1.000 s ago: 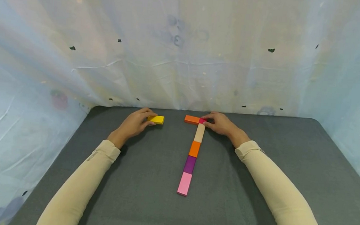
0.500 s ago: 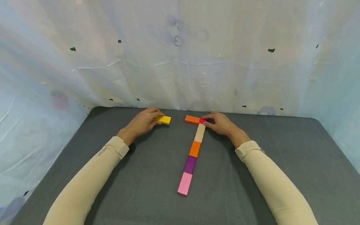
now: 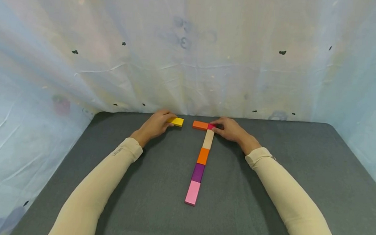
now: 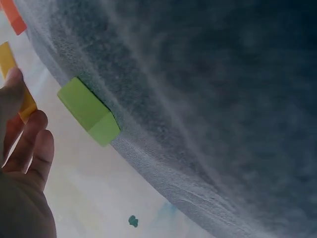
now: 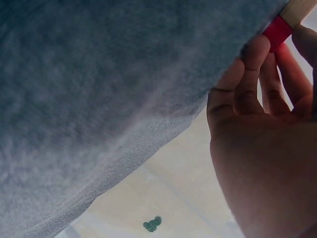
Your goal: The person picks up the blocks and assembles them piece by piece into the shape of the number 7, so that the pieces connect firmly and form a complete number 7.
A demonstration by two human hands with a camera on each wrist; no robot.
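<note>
Thumb and fingers of my left hand (image 3: 156, 124) pinch a yellow block (image 3: 177, 122), its right end sticking out toward the orange block (image 3: 200, 125), with a gap between them. A green block (image 4: 88, 110) sits on the cloth beside that hand in the left wrist view; the head view hides it. My right hand (image 3: 229, 130) holds the red block (image 3: 211, 126) at the far end of a row, thumb on the near side. From the red block the row runs toward me: a plain wood block (image 3: 208, 139), another orange block (image 3: 203, 155), a purple one (image 3: 198, 172), a pink one (image 3: 192, 193).
Dark grey cloth (image 3: 149, 202) covers the table. Behind its far edge hangs a pale, patterned sheet (image 3: 203, 78), which also closes off the left and right sides.
My left hand has moved right with the yellow block, narrowing the gap to the orange block. The right hand and the row have stayed in place.
</note>
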